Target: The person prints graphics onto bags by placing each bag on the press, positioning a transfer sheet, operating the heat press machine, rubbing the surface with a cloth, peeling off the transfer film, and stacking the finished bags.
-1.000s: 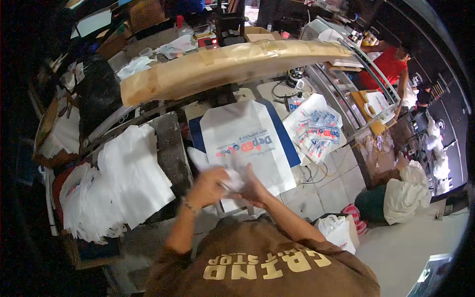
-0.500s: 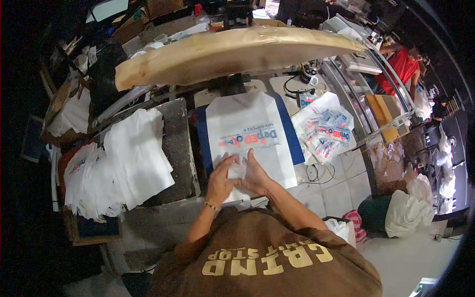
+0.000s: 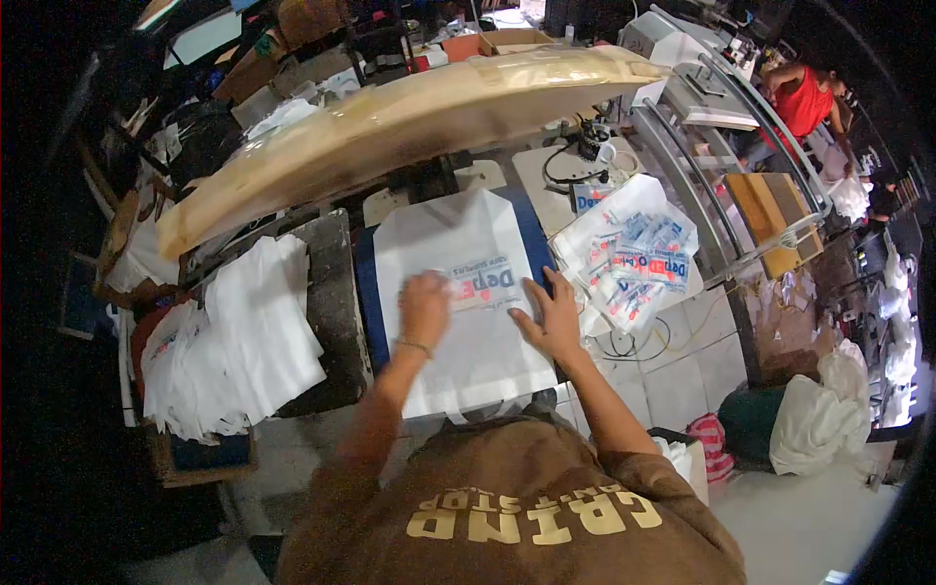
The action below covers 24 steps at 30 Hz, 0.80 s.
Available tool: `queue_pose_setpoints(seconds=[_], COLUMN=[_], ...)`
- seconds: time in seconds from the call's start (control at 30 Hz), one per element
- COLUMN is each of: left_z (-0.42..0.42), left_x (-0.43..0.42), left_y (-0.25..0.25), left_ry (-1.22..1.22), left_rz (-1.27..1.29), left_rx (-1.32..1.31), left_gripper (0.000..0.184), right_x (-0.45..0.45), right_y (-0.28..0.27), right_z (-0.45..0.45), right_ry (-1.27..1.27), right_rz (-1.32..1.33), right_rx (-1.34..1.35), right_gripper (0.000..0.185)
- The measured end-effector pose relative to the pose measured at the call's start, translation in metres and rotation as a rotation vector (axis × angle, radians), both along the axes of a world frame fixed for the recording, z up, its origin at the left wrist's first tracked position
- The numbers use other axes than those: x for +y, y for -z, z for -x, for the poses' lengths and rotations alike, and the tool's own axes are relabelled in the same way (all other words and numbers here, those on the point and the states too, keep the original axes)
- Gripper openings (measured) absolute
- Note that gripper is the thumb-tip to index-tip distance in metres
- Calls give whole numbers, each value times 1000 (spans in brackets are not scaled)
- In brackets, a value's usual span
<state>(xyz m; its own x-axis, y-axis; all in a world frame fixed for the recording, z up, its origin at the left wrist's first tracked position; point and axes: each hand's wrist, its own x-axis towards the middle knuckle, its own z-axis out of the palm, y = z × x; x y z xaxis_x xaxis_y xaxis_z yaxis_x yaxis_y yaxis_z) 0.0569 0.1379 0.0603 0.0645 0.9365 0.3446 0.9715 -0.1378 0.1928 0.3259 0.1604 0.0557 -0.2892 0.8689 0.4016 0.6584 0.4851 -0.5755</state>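
Observation:
A white bag (image 3: 468,361) lies flat on a dark blue board (image 3: 367,292), with red and blue lettering that reads mirrored. My left hand (image 3: 426,310) is over the left part of the lettering, smeared by motion, so its fingers and anything under them cannot be made out. My right hand (image 3: 553,317) rests on the bag's right edge by the print, fingers spread and holding nothing. Beyond the bag hangs a long padded panel (image 3: 409,122) covered in tan tape.
White bags (image 3: 244,322) are piled on a dark stand at left. Printed transfer sheets (image 3: 643,258) lie heaped at right, near a mug (image 3: 606,154) and cables. A person in a red top (image 3: 804,102) stands far right, beyond the metal rails (image 3: 702,161).
My hands have parted; they were together around a small whitish crumpled thing above the bag. The left moved up to the print, the right to the bag's edge. The camera view shifted.

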Motion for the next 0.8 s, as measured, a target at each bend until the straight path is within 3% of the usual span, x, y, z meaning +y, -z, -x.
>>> queue_pose_setpoints(seconds=[0.07,0.17,0.23,0.37,0.47,0.53,0.63,0.8], left_z=[12,-48,-89,-20,-55,-71,-25,-63], left_x=[17,47,34,37,51,56,47,63], left_y=[7,40,-4,4,4,7,11,18], left_ry=[-12,-6,7,-145,-153,-15,-223,-109], left_rz=[5,-204,-193,-198,-223,-306,-171,-289], left_rx=[26,-269,-350,-507,-419,-365,-365,-373], left_gripper=[19,14,11,16,17,17,12,14], right_x=[-3,-5,-6,-4,-4,-4,-4,-5], right_y=[-6,-6,-1,-2,-6,-6,-12,-10], right_z=[4,6,5,2,5,5,1,3], right_ry=[-3,22,8,-7,10,6,-19,-21], right_rz=[15,18,26,18,31,34,59,45], right_rx=[-81,-124,-132,-148,-164,-159,-162,-180], right_gripper=[64,62,61,60,61,61,61,61])
